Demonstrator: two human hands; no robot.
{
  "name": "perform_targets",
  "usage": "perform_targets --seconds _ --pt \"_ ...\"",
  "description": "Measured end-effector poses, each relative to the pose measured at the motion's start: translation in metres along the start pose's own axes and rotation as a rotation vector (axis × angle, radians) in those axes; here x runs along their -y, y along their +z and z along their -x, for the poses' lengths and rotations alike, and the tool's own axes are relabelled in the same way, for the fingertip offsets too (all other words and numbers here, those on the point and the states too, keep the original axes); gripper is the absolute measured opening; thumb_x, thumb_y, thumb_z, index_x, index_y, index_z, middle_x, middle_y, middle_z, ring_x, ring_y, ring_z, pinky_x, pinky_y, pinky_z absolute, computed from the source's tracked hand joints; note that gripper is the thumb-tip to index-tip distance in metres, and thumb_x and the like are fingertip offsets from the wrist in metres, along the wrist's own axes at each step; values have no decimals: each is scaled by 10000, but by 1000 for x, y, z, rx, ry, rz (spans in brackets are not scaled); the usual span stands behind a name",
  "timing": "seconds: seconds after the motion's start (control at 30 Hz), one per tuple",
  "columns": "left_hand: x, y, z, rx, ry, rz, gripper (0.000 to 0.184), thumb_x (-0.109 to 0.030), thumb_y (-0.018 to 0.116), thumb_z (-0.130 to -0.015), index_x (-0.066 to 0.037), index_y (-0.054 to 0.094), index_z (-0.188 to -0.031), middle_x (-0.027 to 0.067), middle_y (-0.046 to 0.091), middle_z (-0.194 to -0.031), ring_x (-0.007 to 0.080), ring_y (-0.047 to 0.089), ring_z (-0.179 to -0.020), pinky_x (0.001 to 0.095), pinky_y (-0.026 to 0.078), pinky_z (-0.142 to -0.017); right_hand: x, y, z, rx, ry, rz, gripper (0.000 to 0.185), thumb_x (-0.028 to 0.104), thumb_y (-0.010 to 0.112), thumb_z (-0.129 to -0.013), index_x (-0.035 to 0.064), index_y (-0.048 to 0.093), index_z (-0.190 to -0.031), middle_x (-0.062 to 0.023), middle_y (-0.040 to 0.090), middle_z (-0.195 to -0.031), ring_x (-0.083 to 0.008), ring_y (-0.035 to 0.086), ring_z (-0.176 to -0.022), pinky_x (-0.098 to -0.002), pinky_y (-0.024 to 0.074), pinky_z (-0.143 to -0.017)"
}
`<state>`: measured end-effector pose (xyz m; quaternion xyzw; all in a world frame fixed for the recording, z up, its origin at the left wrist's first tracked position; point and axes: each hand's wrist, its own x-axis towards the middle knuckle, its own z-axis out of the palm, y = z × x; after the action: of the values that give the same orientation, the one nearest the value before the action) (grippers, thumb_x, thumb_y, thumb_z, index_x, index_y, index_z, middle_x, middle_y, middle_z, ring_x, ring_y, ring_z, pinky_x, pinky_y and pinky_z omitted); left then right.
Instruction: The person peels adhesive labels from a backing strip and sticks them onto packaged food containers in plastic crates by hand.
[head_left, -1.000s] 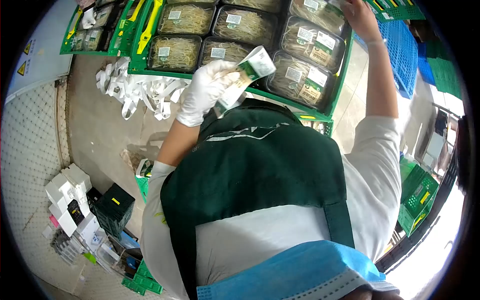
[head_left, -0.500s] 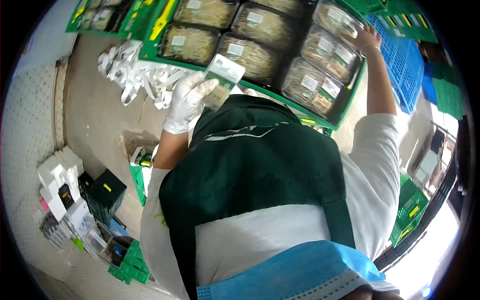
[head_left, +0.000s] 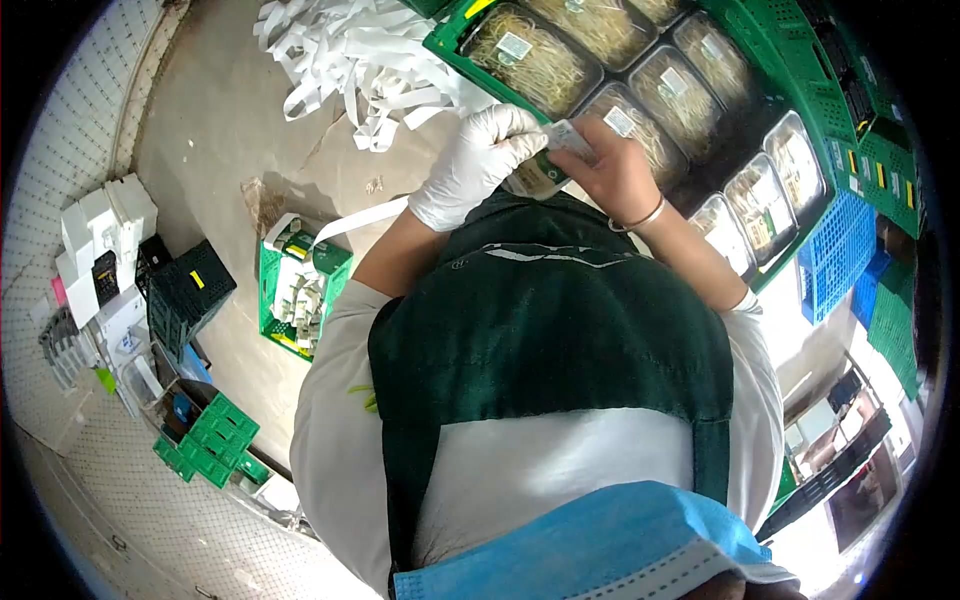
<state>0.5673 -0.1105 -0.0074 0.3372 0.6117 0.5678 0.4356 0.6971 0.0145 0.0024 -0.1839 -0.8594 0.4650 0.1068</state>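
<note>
My left hand (head_left: 480, 160), in a white glove, is closed on a green and white printed label (head_left: 537, 180) in front of my apron. Bare with a bracelet at the wrist, my right hand (head_left: 618, 172) pinches the label's upper right part from the other side. A white backing strip (head_left: 360, 220) runs from near my left wrist down to a green crate (head_left: 265, 290) on the floor. Just beyond my hands, clear-lidded packs of sprouts (head_left: 535, 60) fill much of a large green crate (head_left: 448, 45). Several packs carry small white labels.
A heap of white strips (head_left: 370, 70) lies on the floor at the upper left. Rolls of labels (head_left: 297, 295) sit in the small crate. Blue crates (head_left: 838, 255) and stacked green crates (head_left: 880, 150) stand at the right, with a black crate (head_left: 190, 295) and white boxes (head_left: 105, 230) at the left.
My right hand has left the packs at the right and come to the label in my left hand. The view has shifted, showing more of the strip heap and small crate.
</note>
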Motion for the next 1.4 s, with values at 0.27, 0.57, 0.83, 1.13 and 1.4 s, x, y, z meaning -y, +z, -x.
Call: perform_targets --seconds 0.27,0.57,0.83,1.13,1.4 --pt "22 -96 28 -164 -482 114 149 -67 606 -748 27 573 -858 47 600 -768 72 550 -663 190 436 -591 -121 28 -104 -31 -57 584 300 277 557 -762 65 482 -960 -141 558 -889 -291 550 -813 -367 442 -676" --pt "26 -101 18 -148 -337 279 279 -30 539 -777 37 498 -1045 75 582 -913 98 548 -798 212 443 -703 -118 22 -102 28 291 490 459 339 537 -781 83 455 -1153 -128 546 -1004 -262 518 -907 -360 413 -765" --pt "15 -79 -22 153 -161 -157 106 -31 550 -782 6 545 -881 27 574 -809 67 510 -757 206 423 -666 2 17 -73 169 11 -230 186 89 642 -720 -1 582 -871 -92 585 -780 -153 562 -656 -257 450 -598" --pt "3 -68 -37 -84 -347 98 122 -96 593 -767 12 567 -816 21 572 -715 64 518 -611 194 423 -546 -94 -41 -121 -302 -64 508 220 187 594 -740 52 553 -909 -118 588 -830 -264 553 -783 -348 452 -670" --pt "19 -109 -10 -233 -388 183 136 -31 543 -768 27 566 -889 24 585 -755 53 522 -623 177 412 -563 -195 -10 -134 -291 83 1082 527 428 505 -749 77 411 -1132 -145 457 -1090 -327 427 -999 -426 366 -812"
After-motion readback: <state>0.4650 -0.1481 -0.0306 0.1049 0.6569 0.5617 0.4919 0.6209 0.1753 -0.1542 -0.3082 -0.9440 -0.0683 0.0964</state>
